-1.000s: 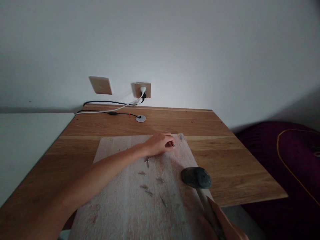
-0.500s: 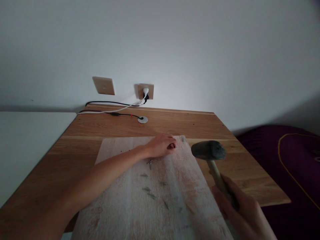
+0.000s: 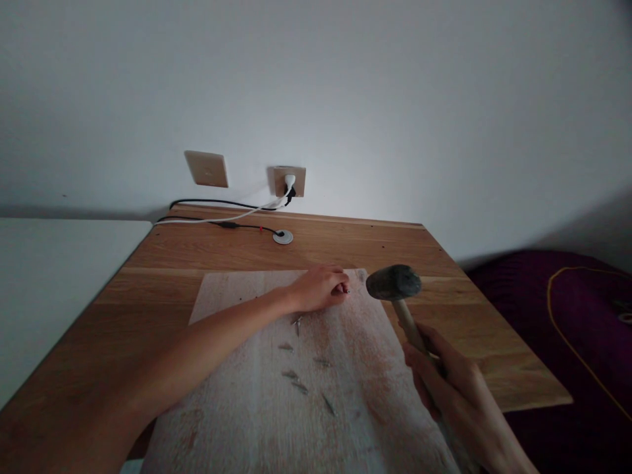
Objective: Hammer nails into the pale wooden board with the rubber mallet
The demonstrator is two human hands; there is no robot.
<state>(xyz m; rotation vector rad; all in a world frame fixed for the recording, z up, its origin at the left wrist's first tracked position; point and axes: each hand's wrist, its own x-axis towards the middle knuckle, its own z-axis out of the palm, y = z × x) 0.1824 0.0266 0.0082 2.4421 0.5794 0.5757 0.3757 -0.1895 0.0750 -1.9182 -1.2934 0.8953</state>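
Your left hand (image 3: 320,288), at six o'clock, rests on the far part of a whitewashed wooden board (image 3: 257,415), its fingers closed around one nail (image 3: 348,291) whose small tip alone shows. Your right hand (image 3: 447,372), between four and five o'clock, grips the pale handle of one black-headed mallet (image 3: 394,283), the head near the board's far right corner. At least six loose nails (image 3: 328,403) are scattered across the board toward six o'clock, some too blurred to separate. The single board lies on a wood-grain table (image 3: 340,240). Two wall plates face you: one at ten o'clock (image 3: 206,169), its faint mark too small to read, and a socket (image 3: 301,176) at eleven, taking one white plug (image 3: 290,179) and one black plug (image 3: 290,192).
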